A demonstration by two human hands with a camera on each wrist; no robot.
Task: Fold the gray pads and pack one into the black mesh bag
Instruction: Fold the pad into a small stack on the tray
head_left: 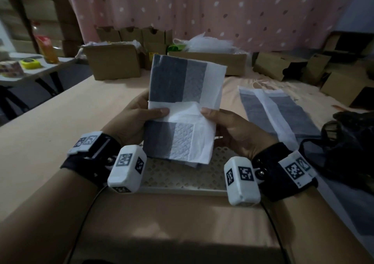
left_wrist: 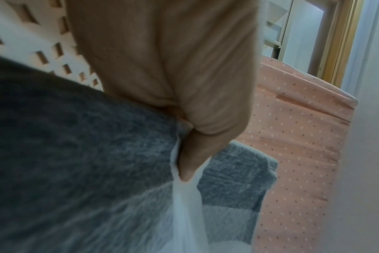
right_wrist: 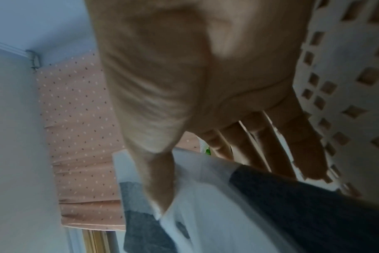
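I hold a gray pad (head_left: pixel 178 93) with white edging upright in front of me, above a white lattice tray (head_left: pixel 182 174). My left hand (head_left: pixel 139 116) pinches its left side, thumb on the white middle band, fingers behind. My right hand (head_left: pixel 224 126) pinches the right side the same way. The left wrist view shows the thumb (left_wrist: pixel 190 154) pressing the white edge against the gray pad (left_wrist: pixel 76 154). In the right wrist view the thumb (right_wrist: pixel 160 179) lies on the pad (right_wrist: pixel 206 214), fingers behind. A second gray pad (head_left: pixel 281 112) lies flat at right. The black mesh bag (head_left: pixel 350 142) sits at far right.
Cardboard boxes (head_left: pixel 115 61) line the far edge of the pink-covered surface, with more boxes at the right (head_left: pixel 283 65). A side table (head_left: pixel 30 69) at left holds a yellow tape roll (head_left: pixel 30 63). A dotted pink curtain (head_left: pixel 202 10) hangs behind.
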